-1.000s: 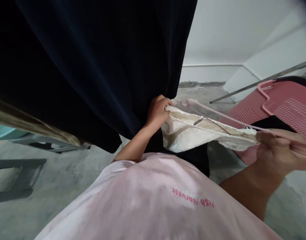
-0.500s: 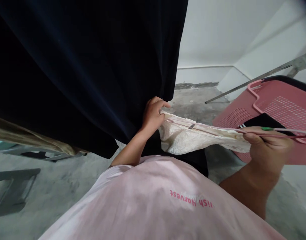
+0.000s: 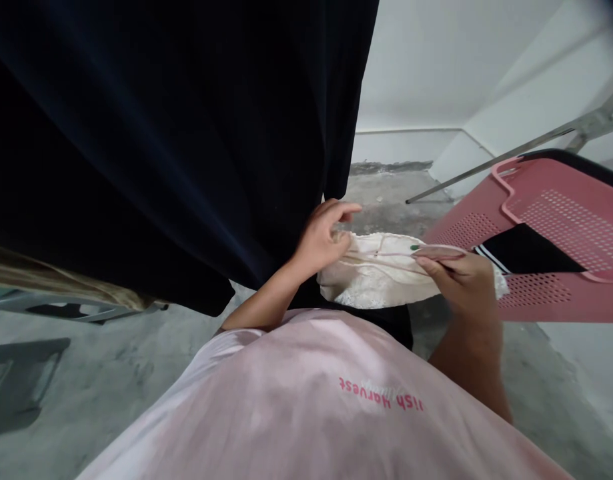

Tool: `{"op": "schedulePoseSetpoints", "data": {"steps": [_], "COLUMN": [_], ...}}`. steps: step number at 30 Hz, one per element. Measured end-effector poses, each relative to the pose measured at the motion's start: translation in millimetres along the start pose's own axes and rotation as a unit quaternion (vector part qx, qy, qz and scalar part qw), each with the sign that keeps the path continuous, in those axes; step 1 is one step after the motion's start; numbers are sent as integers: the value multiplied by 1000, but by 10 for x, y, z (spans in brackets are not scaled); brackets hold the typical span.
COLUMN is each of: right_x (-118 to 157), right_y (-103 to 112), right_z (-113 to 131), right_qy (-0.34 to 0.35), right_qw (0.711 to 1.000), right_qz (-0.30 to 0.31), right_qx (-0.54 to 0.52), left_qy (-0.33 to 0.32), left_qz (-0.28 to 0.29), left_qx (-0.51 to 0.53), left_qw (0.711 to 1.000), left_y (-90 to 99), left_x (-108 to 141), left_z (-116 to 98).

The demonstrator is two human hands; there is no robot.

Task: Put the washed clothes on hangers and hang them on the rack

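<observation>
A white lacy garment (image 3: 386, 287) stretches between my hands in front of my waist. My left hand (image 3: 323, 240) grips its left end, thumb bent against the cloth and the forefinger stuck out. My right hand (image 3: 461, 280) is closed round a thin pink clothes hanger (image 3: 439, 252) with a small green spot on it. The hanger lies along the garment's upper edge, partly inside the cloth. Part of the garment shows beyond my right hand, and my fingers hide the rest of the hanger.
Dark clothing (image 3: 186, 133) hangs close on the left. A pink perforated laundry basket (image 3: 536, 293) stands at right, with a black striped cloth (image 3: 529, 250) over its rim. A metal rack leg (image 3: 486, 163) slants behind it. At lower left is a grey stool (image 3: 26, 380).
My right hand has moved left with the hanger, which now sits further along the garment. My left hand has shifted slightly right, and the garment is less stretched.
</observation>
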State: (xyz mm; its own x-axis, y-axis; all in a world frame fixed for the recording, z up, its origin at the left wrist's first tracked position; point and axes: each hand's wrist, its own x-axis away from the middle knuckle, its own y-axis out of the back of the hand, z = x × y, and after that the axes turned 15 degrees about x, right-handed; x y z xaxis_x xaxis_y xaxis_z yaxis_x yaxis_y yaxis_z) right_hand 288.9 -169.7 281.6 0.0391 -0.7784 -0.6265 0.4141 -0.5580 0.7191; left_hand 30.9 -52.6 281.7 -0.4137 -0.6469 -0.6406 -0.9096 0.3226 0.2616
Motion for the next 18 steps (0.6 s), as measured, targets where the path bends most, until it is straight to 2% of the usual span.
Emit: {"op": "schedulePoseSetpoints", "data": {"steps": [3,6,8,10,13,16,18], "right_x": [5,17,21,19,12,12,18], "right_y": [-24,-2,9,13,24,58,88], "right_z": [28,-14,-40,-47,-22,1,-1], "right_qy": [-19,-61,-101,-119,-101,-76,-65], "right_qw": [989,965,949,945,955,966,975], "right_qz": [-144,-257,-297,-305,-277,-247,-214], "right_qx": [8,-11,-24,-28,-20,-7,-2], "left_qy": [-77,-83,-62,-44,-7,47,60], "left_qz": [25,-28,-69,-78,-48,-27,-3], "left_qx": [-22,-73,-82,-89,-135,-181,-181], "left_qw": [996,993,992,992,990,982,982], "left_y": [-9,16,20,0,-51,-74,-77], "left_x": [10,32,45,52,50,38,34], "left_z": [-2,71,156,247,331,322,313]}}
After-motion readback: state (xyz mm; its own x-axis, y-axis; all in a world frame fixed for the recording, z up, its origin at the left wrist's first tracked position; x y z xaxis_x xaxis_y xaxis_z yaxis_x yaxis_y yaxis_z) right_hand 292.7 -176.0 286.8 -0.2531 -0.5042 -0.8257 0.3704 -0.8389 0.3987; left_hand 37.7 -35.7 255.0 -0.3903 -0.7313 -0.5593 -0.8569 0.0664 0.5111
